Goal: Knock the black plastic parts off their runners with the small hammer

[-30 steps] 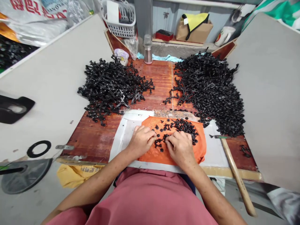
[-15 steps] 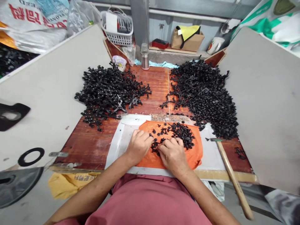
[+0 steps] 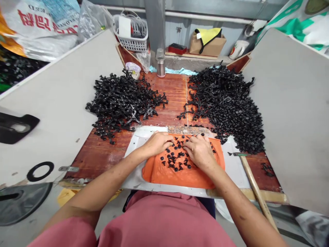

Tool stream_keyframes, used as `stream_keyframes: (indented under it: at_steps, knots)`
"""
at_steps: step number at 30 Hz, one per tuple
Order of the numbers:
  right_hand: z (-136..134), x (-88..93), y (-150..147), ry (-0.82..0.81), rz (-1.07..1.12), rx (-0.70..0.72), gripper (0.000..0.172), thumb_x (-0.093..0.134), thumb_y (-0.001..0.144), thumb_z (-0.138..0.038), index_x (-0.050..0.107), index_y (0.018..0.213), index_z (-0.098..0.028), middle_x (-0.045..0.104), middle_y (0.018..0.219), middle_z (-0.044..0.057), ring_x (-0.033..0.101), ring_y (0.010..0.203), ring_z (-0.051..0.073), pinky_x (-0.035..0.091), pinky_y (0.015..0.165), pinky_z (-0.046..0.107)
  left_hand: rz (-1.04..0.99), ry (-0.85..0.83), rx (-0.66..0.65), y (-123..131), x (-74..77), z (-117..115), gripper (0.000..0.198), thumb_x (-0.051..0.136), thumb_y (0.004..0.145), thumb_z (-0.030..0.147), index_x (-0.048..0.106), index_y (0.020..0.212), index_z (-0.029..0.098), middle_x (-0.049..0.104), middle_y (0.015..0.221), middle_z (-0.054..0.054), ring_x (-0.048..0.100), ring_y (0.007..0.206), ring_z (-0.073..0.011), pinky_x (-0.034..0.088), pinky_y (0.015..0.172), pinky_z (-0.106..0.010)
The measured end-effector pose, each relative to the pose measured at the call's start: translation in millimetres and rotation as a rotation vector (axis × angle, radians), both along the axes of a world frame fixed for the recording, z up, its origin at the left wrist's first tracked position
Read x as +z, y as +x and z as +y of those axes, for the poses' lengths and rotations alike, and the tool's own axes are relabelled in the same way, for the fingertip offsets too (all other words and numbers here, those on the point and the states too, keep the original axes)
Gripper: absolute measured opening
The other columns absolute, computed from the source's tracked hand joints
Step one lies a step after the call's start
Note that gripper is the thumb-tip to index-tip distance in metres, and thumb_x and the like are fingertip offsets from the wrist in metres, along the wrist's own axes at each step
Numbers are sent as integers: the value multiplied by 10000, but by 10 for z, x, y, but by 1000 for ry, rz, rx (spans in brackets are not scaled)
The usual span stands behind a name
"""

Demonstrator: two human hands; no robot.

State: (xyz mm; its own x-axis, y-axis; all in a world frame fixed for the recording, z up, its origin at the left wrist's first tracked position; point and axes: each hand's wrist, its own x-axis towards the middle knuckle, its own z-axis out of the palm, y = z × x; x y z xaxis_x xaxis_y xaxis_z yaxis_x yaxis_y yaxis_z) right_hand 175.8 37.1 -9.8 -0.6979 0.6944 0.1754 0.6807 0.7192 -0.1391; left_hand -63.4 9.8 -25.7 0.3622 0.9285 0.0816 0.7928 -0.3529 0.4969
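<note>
An orange cloth (image 3: 156,176) lies on a white sheet at the near middle of the table. Small black pieces with round heads (image 3: 174,159) are scattered over the cloth, some upright, some on their sides. My left hand (image 3: 159,142) rests at the cloth's far left part, its fingers curled together beside the scattered pieces; what they grip, if anything, is hidden. On the right part of the cloth, my right hand (image 3: 200,151) has bent fingers pressed down among the pieces. Its palm and fingertips hide whatever is in it.
Large heaps of black parts lie on the left (image 3: 123,99) and right (image 3: 228,106). A wooden-handled tool (image 3: 257,192) lies across the table's right front edge. A steel thermos (image 3: 160,67) stands at the back. Grey boards (image 3: 288,113) flank the table.
Both hands have moved farther from my body across the cloth. The pieces, bunched at the upper right before, now lie more spread out, and the cloth reaches farther left. The camera has shifted slightly.
</note>
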Motion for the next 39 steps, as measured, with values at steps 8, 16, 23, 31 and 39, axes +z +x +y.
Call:
stream_keyframes:
  at_steps: [8,16,23,31,39]
  knots:
    - [18,20,-17,-25,1,-114,242,579,961,-243,754,795,-227,651,823,69,502,854,229,277,765,379,-7,-71,137,37,-13,28,146,585,887,198,679,775,204,678,742,-3,601,695,-172,379,686,-292]
    - [-313,90,-46,-27,60,90,182,595,984,-290,772,962,-256,650,892,58,493,884,222,298,810,382,30,80,264,114,151,-201,152,568,949,224,674,842,199,687,810,-32,630,807,-203,390,827,-365]
    - [-354,-79,-40,-50,66,-31,228,584,965,-240,734,796,-218,640,848,61,501,868,221,288,779,375,91,48,15,229,209,-594,198,591,925,194,739,794,215,676,793,-28,617,804,-200,381,834,-391]
    - [-400,9,-72,-37,58,-68,168,603,943,-224,751,864,-231,639,877,68,497,890,232,276,782,390,102,60,4,239,139,-563,198,580,928,188,764,876,239,689,814,-24,631,815,-200,388,827,-389]
    - [-448,10,-210,-120,-13,4,208,594,963,-283,763,852,-234,636,885,75,487,910,243,276,769,390,208,79,87,304,105,-578,253,576,919,197,695,696,186,701,757,-51,625,746,-209,378,783,-407]
